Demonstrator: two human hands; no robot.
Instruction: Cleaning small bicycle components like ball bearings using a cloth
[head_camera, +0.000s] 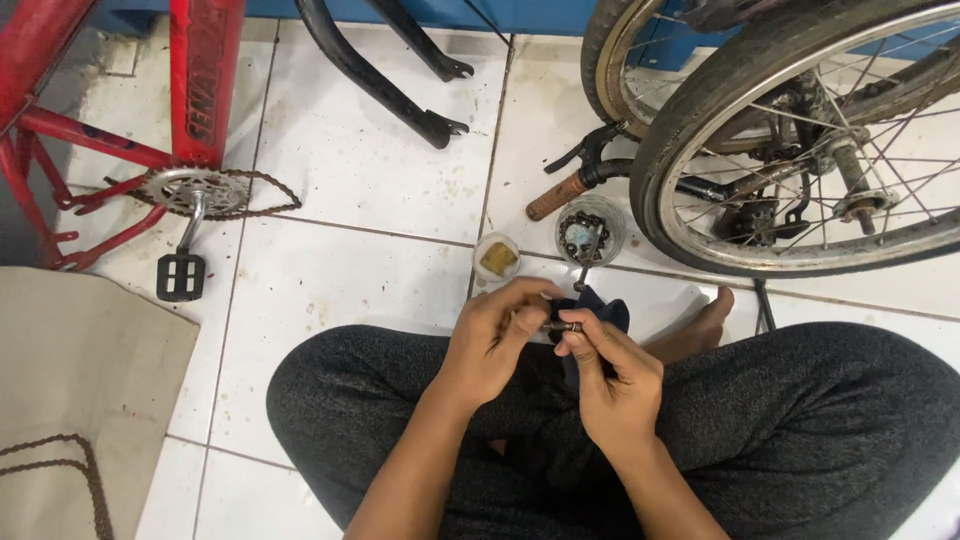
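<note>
I sit cross-legged on a white tiled floor. My left hand (495, 335) and my right hand (610, 375) meet over my lap and pinch a small dark metal part (560, 326) between their fingertips. A dark blue cloth (600, 308) lies just behind the part, under my right fingers. Just beyond the hands stand a small round tub with a yellowish lump (497, 257) and a clear tub of dark metal bits (588, 232), with a thin tool sticking out of it.
A red bicycle frame (195, 80) with chainring, chain and pedal (181, 275) stands at the left. Bicycle wheels (800, 140) and a brown handlebar grip (556, 196) fill the right. A black fork (380, 75) lies at the top. A beige cloth with a chain (80, 400) lies lower left.
</note>
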